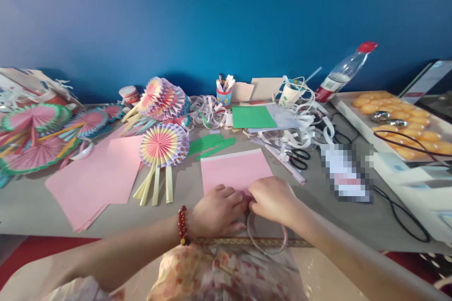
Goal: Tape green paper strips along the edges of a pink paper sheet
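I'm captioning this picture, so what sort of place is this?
It looks like a paper-craft worktable, perhaps in a workshop or classroom: there are pleated paper fans, pink paper sheets, and scissors beside white paper strips.

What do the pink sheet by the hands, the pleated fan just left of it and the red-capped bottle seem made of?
Pink sheet: probably matte paper; thin, without shine.
Pleated fan: seemingly matte folded paper, with crisp creases.
Red-capped bottle: likely glossy clear plastic; transparent with highlights, though glass remains possible.

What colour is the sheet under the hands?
The sheet is pink with a white far edge; head view.
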Available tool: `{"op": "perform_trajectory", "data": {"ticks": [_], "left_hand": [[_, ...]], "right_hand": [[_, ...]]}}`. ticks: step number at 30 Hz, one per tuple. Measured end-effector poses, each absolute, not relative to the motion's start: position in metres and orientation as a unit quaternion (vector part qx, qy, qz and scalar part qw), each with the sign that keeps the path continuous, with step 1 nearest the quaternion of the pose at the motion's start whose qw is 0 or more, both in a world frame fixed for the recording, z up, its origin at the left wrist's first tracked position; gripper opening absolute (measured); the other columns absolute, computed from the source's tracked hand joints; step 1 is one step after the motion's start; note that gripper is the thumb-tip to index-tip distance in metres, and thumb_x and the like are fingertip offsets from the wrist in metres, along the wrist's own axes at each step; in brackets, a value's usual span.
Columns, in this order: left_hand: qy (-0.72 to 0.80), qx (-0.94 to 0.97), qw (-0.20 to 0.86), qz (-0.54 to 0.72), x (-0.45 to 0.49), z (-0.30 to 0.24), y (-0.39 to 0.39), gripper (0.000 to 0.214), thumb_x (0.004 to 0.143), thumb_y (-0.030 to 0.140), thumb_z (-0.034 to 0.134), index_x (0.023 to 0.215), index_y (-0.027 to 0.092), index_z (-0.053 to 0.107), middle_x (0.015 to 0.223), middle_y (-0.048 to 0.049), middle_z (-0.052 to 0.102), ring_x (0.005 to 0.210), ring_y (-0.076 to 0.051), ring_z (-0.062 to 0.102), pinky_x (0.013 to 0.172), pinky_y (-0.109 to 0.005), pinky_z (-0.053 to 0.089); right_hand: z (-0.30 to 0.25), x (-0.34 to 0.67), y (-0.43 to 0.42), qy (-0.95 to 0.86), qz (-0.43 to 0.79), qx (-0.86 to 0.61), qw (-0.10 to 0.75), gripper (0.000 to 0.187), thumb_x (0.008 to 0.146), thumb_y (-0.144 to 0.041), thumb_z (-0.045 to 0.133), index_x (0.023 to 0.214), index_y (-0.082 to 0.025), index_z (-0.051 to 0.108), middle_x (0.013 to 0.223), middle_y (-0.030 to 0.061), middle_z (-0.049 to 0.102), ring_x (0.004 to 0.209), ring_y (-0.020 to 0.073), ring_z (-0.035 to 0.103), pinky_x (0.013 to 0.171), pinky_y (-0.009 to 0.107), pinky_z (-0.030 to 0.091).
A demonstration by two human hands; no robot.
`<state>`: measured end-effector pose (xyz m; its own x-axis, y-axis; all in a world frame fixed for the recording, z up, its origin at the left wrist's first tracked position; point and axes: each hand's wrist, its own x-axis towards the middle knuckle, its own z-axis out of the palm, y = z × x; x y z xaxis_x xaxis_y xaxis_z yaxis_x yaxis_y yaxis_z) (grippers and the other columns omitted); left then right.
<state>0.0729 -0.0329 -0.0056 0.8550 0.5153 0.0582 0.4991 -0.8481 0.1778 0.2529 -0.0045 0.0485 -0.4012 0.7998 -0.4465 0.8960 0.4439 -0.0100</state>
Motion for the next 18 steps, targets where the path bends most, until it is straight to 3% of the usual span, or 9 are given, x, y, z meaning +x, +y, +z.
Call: {"op": "perform_trajectory", "data": {"ticks": [6, 18], "left_hand": [[0.267, 0.959, 0.081, 0.051, 0.073, -0.007, -0.033, 0.046, 0.093, 0.055, 0.053, 0.117, 0.016, 0.058, 0.113, -0.0082, 0.062, 0.096, -0.022, 0.056, 0.077, -0.037, 0.04], [0.27, 0.958, 0.089, 0.041, 0.072, -0.006, -0.032, 0.046, 0.092, 0.053, 0.056, 0.12, 0.016, 0.057, 0.114, -0.0093, 0.061, 0.098, -0.023, 0.056, 0.081, -0.036, 0.041]], "right_hand": [[0.038, 0.259, -0.012, 0.8, -0.134, 0.565, 0.15, 0.022, 0.08, -0.026, 0.055, 0.082, -0.019, 0.075, 0.084, 0.0121, 0.075, 0.084, 0.029, 0.072, 0.064, 0.031, 0.044], [0.013, 0.259, -0.036, 0.755, -0.105, 0.644, 0.062, 0.018, 0.086, -0.029, 0.054, 0.077, -0.021, 0.069, 0.075, 0.0062, 0.074, 0.067, 0.0191, 0.066, 0.054, 0.03, 0.019]]}}
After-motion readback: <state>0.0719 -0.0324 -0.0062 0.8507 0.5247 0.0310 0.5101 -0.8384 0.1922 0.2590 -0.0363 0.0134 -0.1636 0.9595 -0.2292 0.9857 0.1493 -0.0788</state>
